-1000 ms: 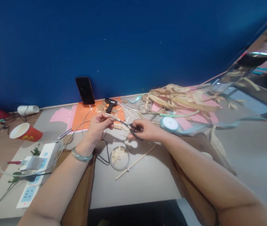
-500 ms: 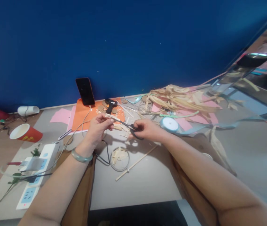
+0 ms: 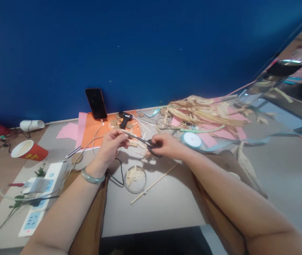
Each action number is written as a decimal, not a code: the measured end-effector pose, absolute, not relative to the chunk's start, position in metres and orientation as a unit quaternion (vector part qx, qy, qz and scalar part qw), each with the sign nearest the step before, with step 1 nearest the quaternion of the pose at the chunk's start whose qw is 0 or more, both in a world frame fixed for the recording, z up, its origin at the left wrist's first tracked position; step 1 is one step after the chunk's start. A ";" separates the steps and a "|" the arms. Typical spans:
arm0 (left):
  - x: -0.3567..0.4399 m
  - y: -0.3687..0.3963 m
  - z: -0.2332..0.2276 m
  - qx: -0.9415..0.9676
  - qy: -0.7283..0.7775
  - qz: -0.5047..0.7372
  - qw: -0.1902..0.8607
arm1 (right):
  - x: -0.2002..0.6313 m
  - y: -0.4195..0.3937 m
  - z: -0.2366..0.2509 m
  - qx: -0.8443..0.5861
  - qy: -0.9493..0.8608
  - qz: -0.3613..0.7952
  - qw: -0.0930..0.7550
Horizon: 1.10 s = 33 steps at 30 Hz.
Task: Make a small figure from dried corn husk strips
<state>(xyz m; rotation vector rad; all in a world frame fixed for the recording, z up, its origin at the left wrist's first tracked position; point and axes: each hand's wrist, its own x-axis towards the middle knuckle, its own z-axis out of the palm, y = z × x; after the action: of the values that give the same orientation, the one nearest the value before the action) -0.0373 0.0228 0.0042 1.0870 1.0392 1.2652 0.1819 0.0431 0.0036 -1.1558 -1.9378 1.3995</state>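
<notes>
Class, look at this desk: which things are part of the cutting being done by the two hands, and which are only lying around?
In use:
left hand pinching a pale strip
right hand holding black scissors
round dish of cuttings below

Lying about:
phone
red cup
glue gun
ribbon spool
power strip

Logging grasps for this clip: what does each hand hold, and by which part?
The left hand pinches a pale strip at its near end. The right hand holds black scissors by the handle loops.
</notes>
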 end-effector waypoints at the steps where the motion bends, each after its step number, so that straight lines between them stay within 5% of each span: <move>1: -0.037 0.022 0.004 0.467 0.440 0.529 0.555 | 0.182 0.043 0.003 -0.419 -0.711 0.510 0.241; 33: -0.033 0.020 0.005 0.479 0.462 0.444 0.600 | 0.180 0.042 0.002 -0.419 -0.724 0.490 0.247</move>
<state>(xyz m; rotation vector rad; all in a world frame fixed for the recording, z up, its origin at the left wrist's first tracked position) -0.0330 0.0198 0.0047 1.1113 1.0701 1.0285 0.1799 0.0416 0.0017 -1.1417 -1.9737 1.3368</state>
